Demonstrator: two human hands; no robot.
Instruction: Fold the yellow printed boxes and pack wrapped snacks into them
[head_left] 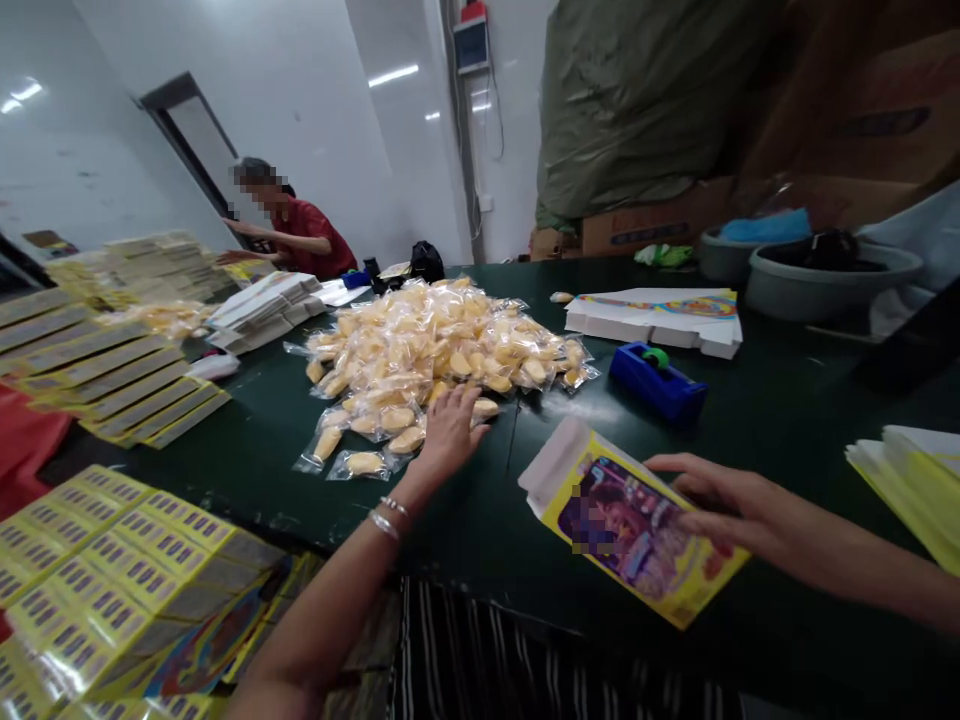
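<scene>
Right now the left hand [452, 430] is laid over the near edge of a heap of clear-wrapped pale yellow pieces [442, 340], its fingers loosely spread; I cannot tell whether it has hold of any packet. The right hand [731, 510] grips a yellow printed box [637, 530] by its side, thumb over the front and fingers at the far edge. That box tilts above the dark green table [465, 545], its white flap end towards the left hand.

Just beyond the box sits a blue tape dispenser [656, 385] with a green core, and past it lie flat white cartons [652, 318]. More yellow-edged cartons [911, 490] lie to the right of the right hand, two grey basins [832, 285] well beyond it. Rows of stacked yellow boxes [112, 580] crowd in to the left of the left forearm, with banded stacks [150, 385] farther up. Across the table, a person in a red top [311, 235] works near other piles.

As for lettering, the stacked boxes repeat bold dark characters in short rows, too blurred for me to read surely. The held box carries a colourful picture panel, partly pixelated; its small print is illegible from here.
</scene>
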